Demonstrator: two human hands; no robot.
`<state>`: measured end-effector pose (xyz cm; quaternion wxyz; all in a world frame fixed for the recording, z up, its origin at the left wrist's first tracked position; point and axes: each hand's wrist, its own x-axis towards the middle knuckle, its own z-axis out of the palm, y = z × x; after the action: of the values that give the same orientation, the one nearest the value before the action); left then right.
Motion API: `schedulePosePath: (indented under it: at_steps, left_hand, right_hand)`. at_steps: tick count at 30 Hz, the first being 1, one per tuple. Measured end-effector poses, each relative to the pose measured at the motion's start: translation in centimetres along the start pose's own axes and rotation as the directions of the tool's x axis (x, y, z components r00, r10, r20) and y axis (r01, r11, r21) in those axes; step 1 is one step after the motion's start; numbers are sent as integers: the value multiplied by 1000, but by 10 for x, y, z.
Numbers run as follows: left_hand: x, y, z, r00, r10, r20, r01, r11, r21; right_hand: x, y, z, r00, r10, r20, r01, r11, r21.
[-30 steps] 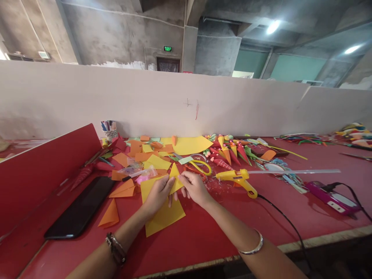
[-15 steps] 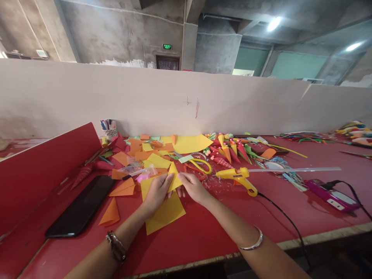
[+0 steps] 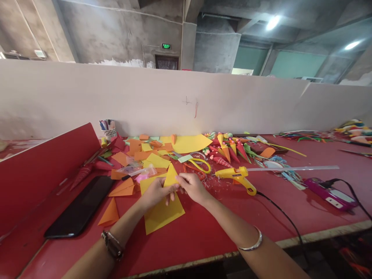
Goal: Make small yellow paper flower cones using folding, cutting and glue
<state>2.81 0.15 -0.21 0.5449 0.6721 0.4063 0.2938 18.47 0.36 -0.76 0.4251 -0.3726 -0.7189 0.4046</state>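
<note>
A small yellow paper cone (image 3: 171, 176) points upward between my two hands, partly covered by my fingers. My left hand (image 3: 157, 192) is closed on its lower left side, with the thumb across the front. From the right, my right hand (image 3: 193, 187) pinches the cone's edge between thumb and fingers. Beneath my hands a flat yellow paper sheet (image 3: 164, 217) lies on the red table. An orange paper cone (image 3: 109, 213) rests to the left of the sheet. The yellow glue gun (image 3: 236, 176) lies right of my right hand, a long clear glue stick in its back.
A black phone (image 3: 80, 207) lies at the left beside a red upright board (image 3: 49, 170). Yellow-handled scissors (image 3: 202, 164), paper scraps (image 3: 133, 149) and several small finished cones (image 3: 229, 149) are behind my hands. A purple power strip (image 3: 331, 193) and cable lie right.
My left thumb has moved down and right across the yellow paper cone, and my left fingers now show below it. The cone has turned slightly. The camera view has shifted a little.
</note>
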Motion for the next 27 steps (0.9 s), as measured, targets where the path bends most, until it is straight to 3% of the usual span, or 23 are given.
schedulePosePath:
  at_steps: [6, 13, 18, 23, 27]
  left_hand:
    - [-8, 5, -6, 965, -134, 227, 181, 962, -203]
    - [-10, 3, -9, 914, -152, 377, 294, 889, -352]
    - [-7, 2, -4, 949, -111, 294, 224, 894, -387]
    - [-6, 3, 2, 979, -34, 201, 103, 933, -345]
    - [-6, 1, 2, 995, -30, 97, 50, 975, -217]
  right_hand:
    - [-2, -5, 0, 995, -4, 105, -6, 995, 95]
    - [-4, -8, 0, 986, 29, 164, -38, 998, 50]
    - [-3, -9, 1, 995, -17, 97, 12, 999, 48]
    - [-1, -7, 0, 973, 47, 226, -100, 969, 226]
    - [-1, -7, 1, 983, 20, 185, -61, 974, 218]
